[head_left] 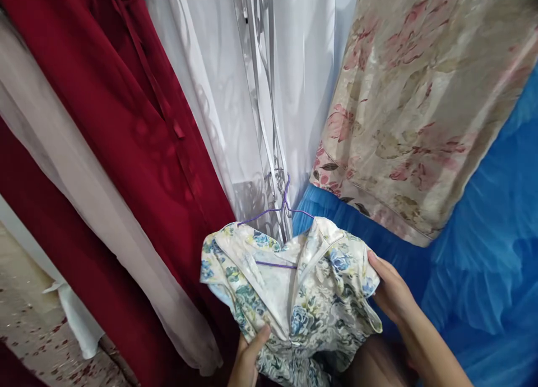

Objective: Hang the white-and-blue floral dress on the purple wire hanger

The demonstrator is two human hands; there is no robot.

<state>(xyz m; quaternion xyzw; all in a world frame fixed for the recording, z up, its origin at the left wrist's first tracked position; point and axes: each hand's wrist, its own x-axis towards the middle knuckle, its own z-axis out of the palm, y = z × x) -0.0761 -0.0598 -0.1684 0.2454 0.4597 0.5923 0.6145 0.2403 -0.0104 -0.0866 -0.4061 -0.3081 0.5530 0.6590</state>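
Note:
A cream dress with blue and green flowers (302, 297) hangs on a thin purple wire hanger (281, 210) low in the middle of the view. My left hand (247, 359) grips the dress front from below, thumb on the cloth. My right hand (393, 291) is closed on the dress's right shoulder and sleeve edge. The hanger's hook stands free above the collar, in front of a white curtain.
Garments hang all around: a dark red dress (126, 123) and pale grey sheer cloth (84, 196) at left, white sheer curtain (235, 84) in the middle, a beige dress with pink flowers (412, 106) upper right, blue tulle (496, 252) at right. Speckled floor (33, 342) shows lower left.

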